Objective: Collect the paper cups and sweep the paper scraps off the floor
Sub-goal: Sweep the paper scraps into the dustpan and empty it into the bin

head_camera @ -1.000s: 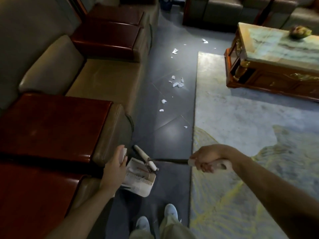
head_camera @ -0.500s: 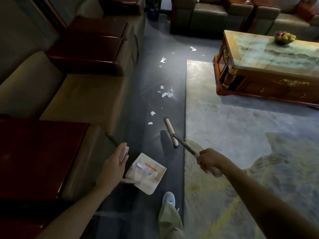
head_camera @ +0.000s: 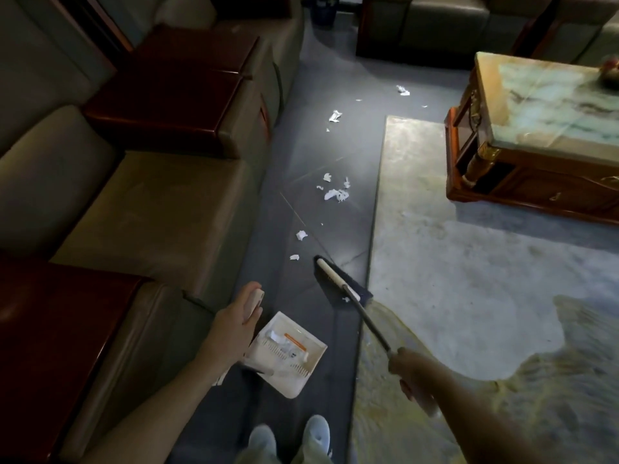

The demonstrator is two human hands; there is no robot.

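Head view: left hand (head_camera: 234, 324) grips the dustpan (head_camera: 294, 390) handle, right hand (head_camera: 413, 375) clamps the broom (head_camera: 336, 280); paper scraps (head_camera: 335, 194) lie on bare floor beyond its head, and a hard stroke could flick them under the sofa (head_camera: 150, 209).

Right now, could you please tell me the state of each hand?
Left hand: closed, holding the dustpan handle.
Right hand: closed, holding the broom handle.

Beside the matt rug (head_camera: 469, 262), glossy dark floor tiles (head_camera: 335, 155) bear crumpled paper scraps (head_camera: 336, 194); the dustpan (head_camera: 291, 360) looks smooth white plastic.
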